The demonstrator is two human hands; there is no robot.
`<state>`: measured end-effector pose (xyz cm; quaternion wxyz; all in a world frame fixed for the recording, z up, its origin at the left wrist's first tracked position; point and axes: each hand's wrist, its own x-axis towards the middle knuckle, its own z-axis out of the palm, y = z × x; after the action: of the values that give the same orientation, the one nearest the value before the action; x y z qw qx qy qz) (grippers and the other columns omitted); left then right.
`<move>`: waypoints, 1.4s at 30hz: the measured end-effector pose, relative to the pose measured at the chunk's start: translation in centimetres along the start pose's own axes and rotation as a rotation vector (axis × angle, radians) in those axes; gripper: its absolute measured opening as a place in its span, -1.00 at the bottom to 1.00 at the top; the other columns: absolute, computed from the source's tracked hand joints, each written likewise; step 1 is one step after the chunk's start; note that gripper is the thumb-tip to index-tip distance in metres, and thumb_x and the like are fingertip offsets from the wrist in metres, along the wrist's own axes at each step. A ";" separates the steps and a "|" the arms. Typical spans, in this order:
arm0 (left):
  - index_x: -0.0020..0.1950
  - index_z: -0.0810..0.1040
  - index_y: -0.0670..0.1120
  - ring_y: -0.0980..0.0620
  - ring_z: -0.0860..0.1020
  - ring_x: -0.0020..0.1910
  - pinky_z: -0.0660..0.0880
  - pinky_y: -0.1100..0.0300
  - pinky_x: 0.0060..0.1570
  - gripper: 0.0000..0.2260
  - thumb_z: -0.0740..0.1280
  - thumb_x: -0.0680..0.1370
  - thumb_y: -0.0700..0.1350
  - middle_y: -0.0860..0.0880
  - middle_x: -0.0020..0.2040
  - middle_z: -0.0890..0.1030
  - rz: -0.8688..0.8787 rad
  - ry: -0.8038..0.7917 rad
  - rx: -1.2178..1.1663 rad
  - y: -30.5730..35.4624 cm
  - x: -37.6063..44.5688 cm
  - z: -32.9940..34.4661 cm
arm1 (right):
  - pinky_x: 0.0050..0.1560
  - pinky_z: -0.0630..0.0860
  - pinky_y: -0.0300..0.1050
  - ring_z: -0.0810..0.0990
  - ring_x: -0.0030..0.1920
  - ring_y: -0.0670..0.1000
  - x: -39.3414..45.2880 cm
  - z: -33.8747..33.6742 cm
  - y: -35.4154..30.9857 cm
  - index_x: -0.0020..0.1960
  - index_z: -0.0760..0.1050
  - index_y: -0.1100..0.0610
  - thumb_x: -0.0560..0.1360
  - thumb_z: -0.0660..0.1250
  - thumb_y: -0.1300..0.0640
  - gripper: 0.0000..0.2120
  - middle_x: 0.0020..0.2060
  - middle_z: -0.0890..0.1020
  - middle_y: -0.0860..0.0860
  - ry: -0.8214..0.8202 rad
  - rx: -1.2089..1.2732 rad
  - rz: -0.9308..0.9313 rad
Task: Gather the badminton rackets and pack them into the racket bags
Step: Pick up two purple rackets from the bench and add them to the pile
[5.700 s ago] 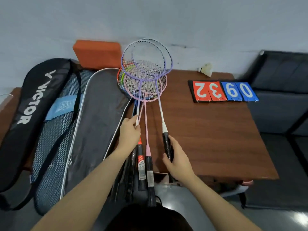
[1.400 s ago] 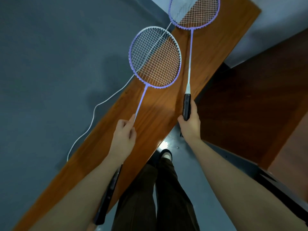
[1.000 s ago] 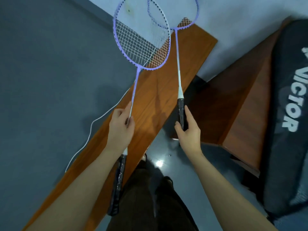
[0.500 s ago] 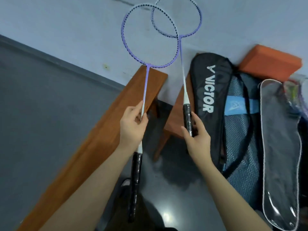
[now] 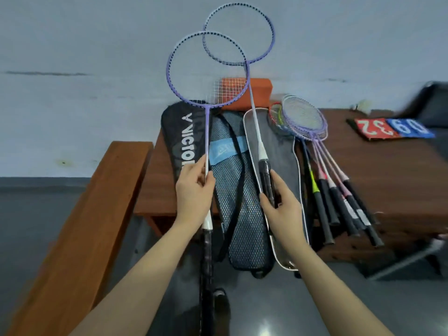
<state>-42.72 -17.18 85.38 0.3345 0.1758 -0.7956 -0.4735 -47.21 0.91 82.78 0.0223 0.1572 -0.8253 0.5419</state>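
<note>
Two purple rackets held upright, heads overlapping against the wall: left racket (image 5: 207,76) pinched at its thin shaft by the left hand (image 5: 194,195), right racket (image 5: 238,32) gripped on its black handle by the right hand (image 5: 281,209). Kept apart, probably to avoid tangling strings before bagging. Just below, racket bags (image 5: 232,185) spread flat on the worktop (image 5: 397,170). Beside them, more rackets (image 5: 322,161) bunched, handles overhanging the near edge.

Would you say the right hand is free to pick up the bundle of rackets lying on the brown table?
Probably not yet: the right hand grips a purple racket's black handle, though nothing blocks the bundle.
</note>
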 end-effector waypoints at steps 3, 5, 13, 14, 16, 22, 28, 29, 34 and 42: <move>0.32 0.46 -0.13 0.18 0.39 -0.30 0.37 0.35 -0.13 -0.63 0.30 0.51 -0.28 0.04 -0.22 0.38 0.041 -0.054 -0.009 1.2 1.9 5.3 | 0.10 0.29 -0.58 0.37 0.11 -0.50 2.6 -3.8 2.0 0.43 0.29 -0.03 0.51 0.33 0.17 -0.48 0.15 0.45 -0.32 0.045 -0.036 0.006; 0.29 0.49 -0.16 0.08 0.41 -0.29 0.38 0.26 -0.11 -0.64 0.31 0.50 -0.30 -0.04 -0.21 0.41 0.065 -0.075 -0.027 1.8 3.5 9.1 | 0.13 0.29 -0.58 0.37 0.14 -0.48 4.5 -5.8 3.7 0.43 0.31 0.02 0.51 0.34 0.18 -0.48 0.24 0.45 -0.25 0.076 -0.059 0.007; 0.33 0.45 -0.13 0.15 0.40 -0.30 0.29 0.53 -0.17 -0.64 0.27 0.53 -0.27 0.04 -0.20 0.36 0.028 -0.235 -0.086 2.3 7.8 21.5 | 0.24 0.47 -0.10 0.50 0.22 -0.21 10.4 -13.4 10.1 0.39 0.38 -0.02 0.46 0.38 0.23 -0.47 0.22 0.53 -0.22 0.088 -0.194 0.109; 0.34 0.45 -0.12 0.15 0.39 -0.30 0.28 0.49 -0.18 -0.64 0.27 0.54 -0.26 0.02 -0.18 0.37 0.021 -0.260 -0.080 2.2 8.2 22.7 | 0.18 0.51 -0.09 0.53 0.17 -0.20 10.8 -14.2 10.7 0.38 0.39 -0.07 0.46 0.39 0.22 -0.47 0.21 0.54 -0.24 0.079 -0.216 0.125; 0.35 0.43 -0.10 0.14 0.39 -0.29 0.26 0.43 -0.19 -0.64 0.25 0.55 -0.25 0.03 -0.18 0.36 0.003 -0.298 -0.061 1.9 8.6 24.8 | 0.17 0.52 -0.15 0.52 0.18 -0.23 11.3 -15.3 12.0 0.35 0.39 -0.14 0.46 0.39 0.20 -0.47 0.22 0.53 -0.26 0.059 -0.226 0.172; 0.36 0.42 -0.09 0.13 0.37 -0.29 0.27 0.45 -0.23 -0.64 0.24 0.56 -0.25 0.04 -0.19 0.34 -0.060 -0.380 -0.026 1.8 8.1 30.7 | 0.13 0.43 -0.41 0.46 0.17 -0.37 11.8 -17.8 16.4 0.31 0.34 -0.20 0.46 0.40 0.22 -0.45 0.16 0.46 -0.39 0.046 -0.235 0.248; 0.37 0.40 -0.11 0.12 0.35 -0.30 0.28 0.46 -0.17 -0.63 0.24 0.56 -0.26 0.06 -0.21 0.31 -0.117 -0.393 0.016 2.0 6.5 36.5 | 0.21 0.41 -0.36 0.47 0.25 -0.26 13.6 -21.7 21.1 0.34 0.43 -0.05 0.46 0.39 0.27 -0.49 0.22 0.53 -0.24 -0.016 -0.136 0.276; 0.37 0.40 -0.11 0.11 0.35 -0.30 0.28 0.42 -0.15 -0.63 0.24 0.56 -0.26 0.03 -0.20 0.32 -0.137 -0.389 0.029 2.1 6.2 37.5 | 0.20 0.40 -0.39 0.47 0.24 -0.27 13.9 -22.5 21.8 0.34 0.44 -0.06 0.45 0.39 0.28 -0.49 0.21 0.53 -0.26 -0.040 -0.133 0.276; 0.33 0.44 -0.14 0.13 0.36 -0.34 0.27 0.48 -0.16 -0.65 0.25 0.54 -0.29 -0.04 -0.15 0.37 -0.223 -0.324 0.117 2.3 3.8 42.0 | 0.18 0.51 -0.13 0.55 0.15 -0.18 14.9 -26.8 26.3 0.35 0.39 -0.18 0.45 0.38 0.13 -0.49 0.14 0.59 -0.19 -0.177 -0.210 0.375; 0.36 0.41 -0.17 0.18 0.39 -0.30 0.31 0.38 -0.11 -0.64 0.24 0.55 -0.26 -0.08 -0.07 0.40 -0.291 -0.259 0.198 2.4 3.2 46.3 | 0.09 0.50 0.06 0.56 0.09 -0.04 17.8 -28.2 29.0 0.32 0.32 0.02 0.45 0.33 0.18 -0.53 0.11 0.58 -0.11 -0.376 -0.288 0.314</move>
<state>-77.23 11.53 73.46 0.1385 0.2585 -0.8408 -0.4550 -76.15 32.72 72.33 -0.1935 0.1202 -0.8976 0.3773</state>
